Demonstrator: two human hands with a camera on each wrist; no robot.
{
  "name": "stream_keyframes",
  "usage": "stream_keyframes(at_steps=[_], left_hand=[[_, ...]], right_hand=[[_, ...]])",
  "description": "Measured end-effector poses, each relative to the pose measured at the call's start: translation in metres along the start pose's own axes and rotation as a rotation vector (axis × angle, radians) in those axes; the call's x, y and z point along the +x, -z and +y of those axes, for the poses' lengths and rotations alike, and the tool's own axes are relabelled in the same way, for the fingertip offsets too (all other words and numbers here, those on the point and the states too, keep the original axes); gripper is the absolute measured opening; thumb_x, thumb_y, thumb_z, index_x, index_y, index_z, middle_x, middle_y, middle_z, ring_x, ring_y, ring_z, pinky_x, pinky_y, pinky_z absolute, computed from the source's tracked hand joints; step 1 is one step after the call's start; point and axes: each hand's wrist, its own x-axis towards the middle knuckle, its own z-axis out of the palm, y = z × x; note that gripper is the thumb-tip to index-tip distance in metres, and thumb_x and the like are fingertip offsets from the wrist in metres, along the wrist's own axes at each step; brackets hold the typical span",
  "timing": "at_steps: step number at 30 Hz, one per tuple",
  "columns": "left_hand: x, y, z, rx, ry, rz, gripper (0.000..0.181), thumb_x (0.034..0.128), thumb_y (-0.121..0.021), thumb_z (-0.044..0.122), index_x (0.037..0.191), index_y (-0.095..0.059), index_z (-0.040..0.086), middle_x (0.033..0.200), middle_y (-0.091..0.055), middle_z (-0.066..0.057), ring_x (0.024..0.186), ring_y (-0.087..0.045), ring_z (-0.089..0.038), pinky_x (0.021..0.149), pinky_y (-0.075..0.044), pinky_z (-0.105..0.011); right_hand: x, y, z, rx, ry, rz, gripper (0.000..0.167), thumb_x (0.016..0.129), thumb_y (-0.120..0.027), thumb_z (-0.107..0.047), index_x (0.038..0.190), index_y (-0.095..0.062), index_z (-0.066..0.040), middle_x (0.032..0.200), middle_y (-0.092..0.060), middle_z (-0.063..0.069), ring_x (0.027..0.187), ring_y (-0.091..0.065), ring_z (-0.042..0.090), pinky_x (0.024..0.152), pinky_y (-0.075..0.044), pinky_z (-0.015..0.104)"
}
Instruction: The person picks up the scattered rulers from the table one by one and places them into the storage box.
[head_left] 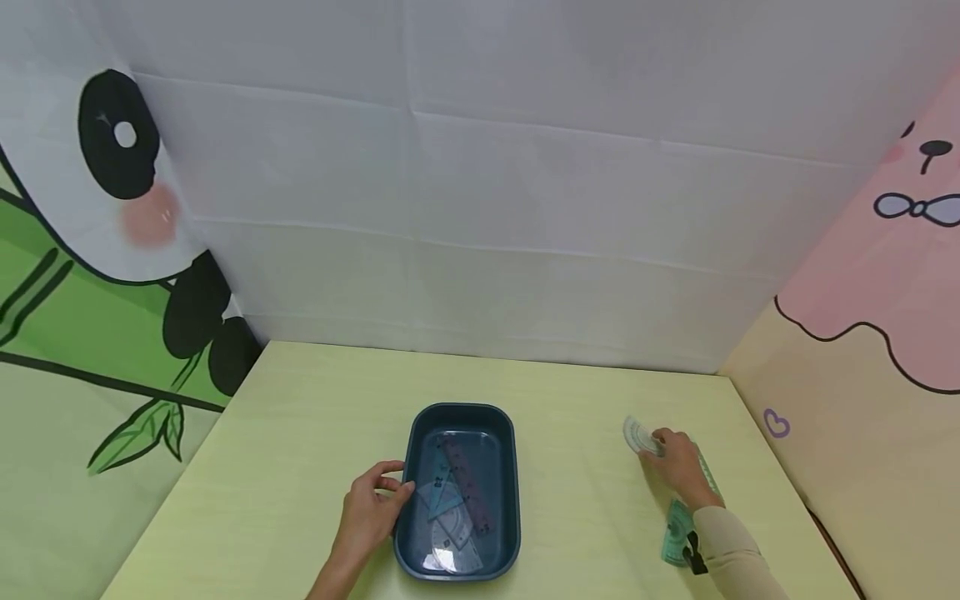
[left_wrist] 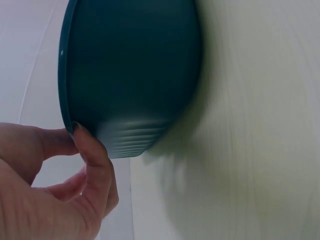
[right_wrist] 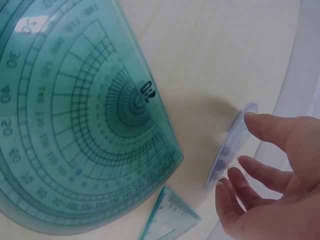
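In the head view my left hand point(head_left: 372, 510) pinches the left rim of a dark blue tray point(head_left: 402, 533); the left wrist view shows thumb and fingers of the hand point(left_wrist: 75, 175) on the rim of the tray point(left_wrist: 130, 65). Inside the tray lie a pinkish ruler point(head_left: 467, 483), a blue set square point(head_left: 442, 492) and clear pieces. At the right my right hand point(head_left: 681, 468) pinches a clear protractor point(head_left: 640, 435); the right wrist view has the hand point(right_wrist: 275, 180) holding this protractor point(right_wrist: 232, 142) tilted on edge.
A green protractor point(head_left: 677, 533) lies by the right forearm, large in the right wrist view point(right_wrist: 75, 125). A green triangular piece point(right_wrist: 170, 217) is beside it, partly hidden by the hand in the head view. Behind the yellow table point(head_left: 300, 400) hangs a pale cloth wall point(head_left: 480, 292).
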Motion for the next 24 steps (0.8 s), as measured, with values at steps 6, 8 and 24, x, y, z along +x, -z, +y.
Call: stream_keyframes(at_steps=[6, 8, 24], left_hand=[[0.0, -0.0007, -0.0005, 0.006, 0.001, -0.003, 0.035, 0.0918, -0.074, 0.009, 0.124, -0.066, -0.002, 0.086, -0.064, -0.007, 0.063, -0.058, -0.016, 0.052, -0.048, -0.031], [-0.0002, -0.0005, -0.0004, 0.007, 0.002, -0.004, 0.035, 0.0921, -0.073, 0.009, 0.124, -0.066, -0.002, 0.086, -0.064, -0.007, 0.063, -0.058, -0.017, 0.052, -0.048, -0.031], [0.0008, -0.0009, -0.0024, -0.007, 0.004, -0.001, 0.035, 0.0921, -0.074, 0.009, 0.125, -0.066, -0.001, 0.085, -0.064, -0.007, 0.061, -0.058, -0.017, 0.049, -0.047, -0.031]], right_hand=[[0.0002, 0.001, 0.0013, -0.009, -0.002, -0.009, 0.043, 0.093, -0.074, -0.01, 0.12, -0.057, 0.019, 0.11, -0.06, 0.035, 0.098, -0.056, 0.045, 0.088, -0.043, 0.059], [0.0011, 0.0004, 0.0026, -0.008, -0.005, -0.016, 0.043, 0.093, -0.073, -0.01, 0.121, -0.057, 0.019, 0.11, -0.06, 0.035, 0.099, -0.056, 0.045, 0.088, -0.043, 0.059], [0.0031, 0.0045, 0.0044, -0.009, -0.02, -0.066, 0.045, 0.094, -0.071, -0.011, 0.124, -0.054, 0.019, 0.114, -0.056, 0.038, 0.104, -0.052, 0.051, 0.09, -0.042, 0.062]])
